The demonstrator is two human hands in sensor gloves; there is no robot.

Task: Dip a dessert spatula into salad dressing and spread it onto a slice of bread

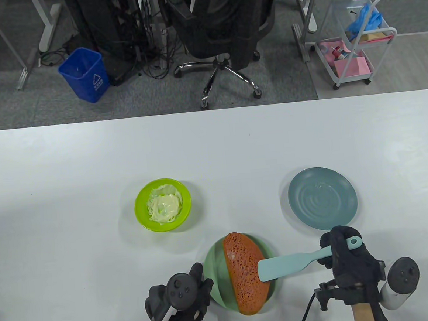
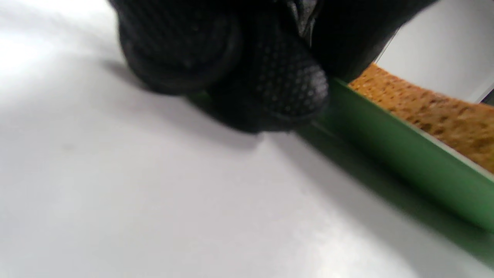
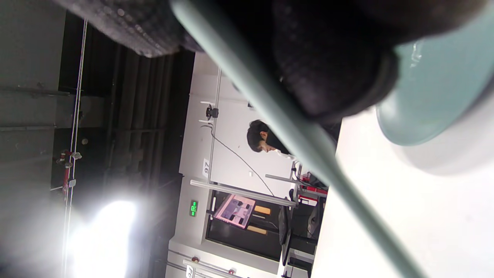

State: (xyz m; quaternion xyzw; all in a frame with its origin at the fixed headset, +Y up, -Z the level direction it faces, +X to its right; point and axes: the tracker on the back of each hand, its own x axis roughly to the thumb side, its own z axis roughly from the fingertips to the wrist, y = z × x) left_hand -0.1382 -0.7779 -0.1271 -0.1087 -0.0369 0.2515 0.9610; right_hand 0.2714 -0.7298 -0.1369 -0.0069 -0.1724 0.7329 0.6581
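Lower centre, we steady the green plate point(image 1: 212, 264) with our left hand point(image 1: 178, 300), fingers resting at its rim, while our right hand point(image 1: 345, 257) grasps the spatula point(image 1: 285, 265), blade over the bread slice point(image 1: 245, 273); dressing bowl point(image 1: 162, 204) sits upper left, so dipping seems unfinished.

Item count, located relative to the green plate point(image 1: 212, 268):

- Plates: two. The green plate, and one blue plate point(image 1: 322, 198) up and to its right.
- Bowls: one point(image 1: 162, 205), up and to its left, containing dressing point(image 1: 164, 206).
- Bread slices: one point(image 1: 244, 273), on the green plate.
- Spatulas: one point(image 1: 296, 263), blade over the bread.
- Gloved hands: two, left hand point(image 1: 181, 304) and right hand point(image 1: 350, 264), flanking the green plate.
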